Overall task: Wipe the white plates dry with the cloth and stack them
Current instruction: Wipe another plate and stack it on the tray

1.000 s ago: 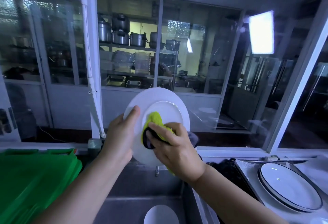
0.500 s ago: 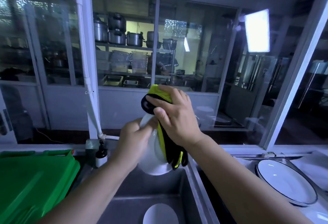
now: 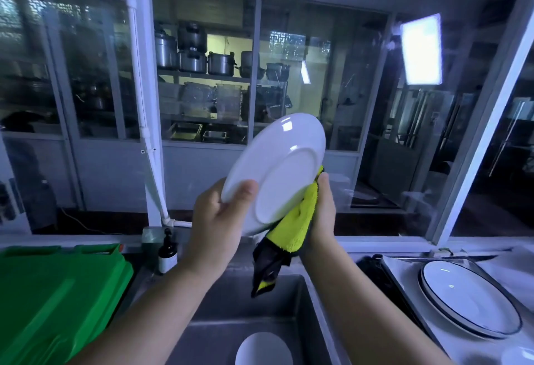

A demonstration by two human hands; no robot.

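Right now we have the white plate (image 3: 277, 168) raised above the sink (image 3: 231, 301), tilted with its underside and foot ring turned toward us. Our left hand (image 3: 219, 220) grips it at the lower left rim, thumb pressed on the back and fingers hidden behind. Our right hand (image 3: 325, 211) clutches the yellow-and-black cloth (image 3: 291, 231), bunched against the plate's lower right edge and, as far as we can judge, its far face; a loose tail of cloth hangs toward the basin. The step looks like drying the eating side. To do it well we should spread the cloth flatter under the palm, sweep from the centre out to the rim, and turn the plate with the left hand so no arc is missed. The back and foot ring, where water tends to sit, need a pass too. Wet glaze is slippery, so the left-hand pinch must be firm. A second plate (image 3: 263, 348) lies in the sink below, and the dark-rimmed plates (image 3: 468, 298) stacked on the tray (image 3: 404, 278) at our right look like the place to set this one.
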